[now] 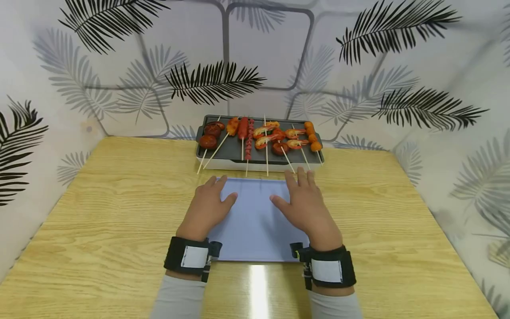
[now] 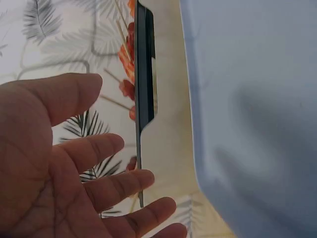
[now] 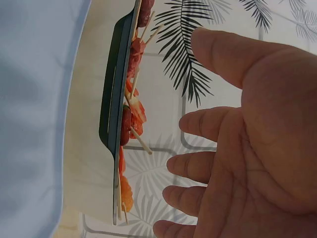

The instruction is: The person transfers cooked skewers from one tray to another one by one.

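A shallow light blue tray (image 1: 255, 221) lies on the table in front of a grill. Over the tray's left side my left hand (image 1: 207, 206) is held with fingers extended and thumb spread, holding nothing. My right hand (image 1: 308, 212) mirrors it over the right side, fingers straight and grasping nothing. Behind the tray stands the grill (image 1: 223, 165), a dark plate on a white base. Several food skewers lie across it, including a red sausage (image 1: 243, 128), shrimp (image 1: 266, 141), round brown pieces (image 1: 208, 141) and orange balls (image 1: 316, 146). Both palms show in the wrist views.
The wooden table (image 1: 119, 212) extends to both sides of the tray. Directly behind the grill rises a leaf-patterned backdrop (image 1: 263, 57), which also borders the table on the left and right. Some skewer sticks (image 1: 267, 168) jut past the grill's front edge.
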`<state>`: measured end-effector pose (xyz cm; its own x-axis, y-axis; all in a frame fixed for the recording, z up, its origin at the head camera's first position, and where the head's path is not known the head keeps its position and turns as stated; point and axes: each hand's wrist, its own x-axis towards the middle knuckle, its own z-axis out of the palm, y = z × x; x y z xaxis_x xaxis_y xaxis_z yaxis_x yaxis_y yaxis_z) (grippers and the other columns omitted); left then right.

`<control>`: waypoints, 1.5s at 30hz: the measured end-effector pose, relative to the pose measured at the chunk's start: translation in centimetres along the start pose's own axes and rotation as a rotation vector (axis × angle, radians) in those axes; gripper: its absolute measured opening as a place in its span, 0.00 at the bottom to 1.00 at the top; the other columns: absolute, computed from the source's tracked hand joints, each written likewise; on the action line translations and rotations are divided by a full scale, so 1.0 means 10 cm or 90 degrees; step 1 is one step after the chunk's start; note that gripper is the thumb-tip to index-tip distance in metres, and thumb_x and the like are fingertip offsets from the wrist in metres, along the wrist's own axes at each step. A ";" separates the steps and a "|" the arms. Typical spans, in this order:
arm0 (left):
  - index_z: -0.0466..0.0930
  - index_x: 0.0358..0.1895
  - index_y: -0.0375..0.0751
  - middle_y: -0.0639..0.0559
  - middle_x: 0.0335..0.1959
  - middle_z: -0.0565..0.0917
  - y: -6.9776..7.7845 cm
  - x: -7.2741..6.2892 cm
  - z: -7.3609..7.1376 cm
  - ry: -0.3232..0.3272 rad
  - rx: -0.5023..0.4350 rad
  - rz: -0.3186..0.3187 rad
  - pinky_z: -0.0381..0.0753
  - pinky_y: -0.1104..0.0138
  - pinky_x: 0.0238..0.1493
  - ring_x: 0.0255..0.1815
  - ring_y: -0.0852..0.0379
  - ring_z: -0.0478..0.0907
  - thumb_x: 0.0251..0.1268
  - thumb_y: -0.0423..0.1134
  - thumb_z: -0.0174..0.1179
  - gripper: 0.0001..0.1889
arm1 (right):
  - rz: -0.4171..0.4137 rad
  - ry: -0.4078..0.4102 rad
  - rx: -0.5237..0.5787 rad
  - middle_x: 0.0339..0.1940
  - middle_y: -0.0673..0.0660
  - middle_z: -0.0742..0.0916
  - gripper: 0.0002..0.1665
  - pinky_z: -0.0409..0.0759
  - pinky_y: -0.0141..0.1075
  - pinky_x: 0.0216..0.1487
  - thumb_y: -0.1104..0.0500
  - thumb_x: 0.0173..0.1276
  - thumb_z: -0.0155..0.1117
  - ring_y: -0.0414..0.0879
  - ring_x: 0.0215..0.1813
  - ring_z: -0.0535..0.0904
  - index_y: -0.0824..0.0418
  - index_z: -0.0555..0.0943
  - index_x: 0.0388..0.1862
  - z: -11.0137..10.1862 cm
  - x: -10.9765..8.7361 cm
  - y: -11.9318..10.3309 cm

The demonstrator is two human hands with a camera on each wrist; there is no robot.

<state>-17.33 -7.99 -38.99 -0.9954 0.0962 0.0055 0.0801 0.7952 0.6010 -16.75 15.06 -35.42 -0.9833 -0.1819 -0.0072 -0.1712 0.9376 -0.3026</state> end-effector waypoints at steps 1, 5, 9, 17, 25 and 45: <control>0.63 0.74 0.34 0.29 0.72 0.63 -0.04 0.01 -0.01 0.003 -0.003 -0.016 0.60 0.40 0.67 0.70 0.26 0.59 0.72 0.48 0.55 0.33 | -0.001 0.002 0.004 0.79 0.72 0.53 0.48 0.53 0.66 0.69 0.41 0.72 0.60 0.71 0.78 0.41 0.66 0.56 0.79 0.00 0.00 0.01; 0.61 0.74 0.31 0.27 0.69 0.66 -0.17 0.01 -0.03 -0.003 -0.020 -0.069 0.64 0.39 0.64 0.68 0.26 0.62 0.72 0.46 0.54 0.33 | -0.015 0.011 0.020 0.78 0.73 0.53 0.48 0.52 0.65 0.70 0.43 0.72 0.60 0.71 0.78 0.41 0.66 0.55 0.79 0.00 0.00 0.08; 0.57 0.74 0.27 0.23 0.67 0.65 -0.26 -0.01 -0.06 -0.046 -0.020 -0.097 0.65 0.41 0.63 0.67 0.28 0.64 0.73 0.45 0.51 0.34 | -0.023 0.031 0.050 0.78 0.73 0.55 0.47 0.53 0.61 0.71 0.45 0.72 0.61 0.69 0.78 0.44 0.67 0.54 0.79 0.00 0.01 0.15; 0.64 0.68 0.22 0.26 0.60 0.74 -0.35 -0.05 -0.09 -0.108 -0.025 -0.142 0.77 0.48 0.50 0.53 0.38 0.77 0.74 0.43 0.48 0.29 | -0.010 0.077 0.103 0.77 0.71 0.58 0.43 0.56 0.60 0.71 0.53 0.73 0.61 0.66 0.77 0.51 0.68 0.56 0.78 -0.08 0.00 0.33; 0.69 0.64 0.23 0.30 0.51 0.79 -0.35 -0.03 -0.09 -0.101 -0.039 -0.150 0.76 0.58 0.31 0.36 0.44 0.77 0.70 0.37 0.48 0.25 | -0.012 0.147 0.158 0.75 0.73 0.62 0.36 0.57 0.61 0.69 0.62 0.74 0.56 0.68 0.75 0.56 0.70 0.58 0.77 -0.17 -0.03 0.60; 0.67 0.66 0.23 0.28 0.58 0.76 -0.39 -0.04 -0.07 -0.097 -0.042 -0.175 0.80 0.55 0.37 0.43 0.42 0.79 0.70 0.41 0.50 0.28 | -0.016 0.215 0.127 0.67 0.78 0.69 0.32 0.65 0.62 0.64 0.71 0.71 0.55 0.72 0.67 0.65 0.77 0.61 0.72 -0.16 0.28 0.86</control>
<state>-17.32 -11.55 -40.73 -0.9596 -0.0240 -0.2804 -0.1986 0.7637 0.6143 -21.08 23.07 -36.50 -0.9497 -0.0645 0.3066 -0.2123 0.8520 -0.4786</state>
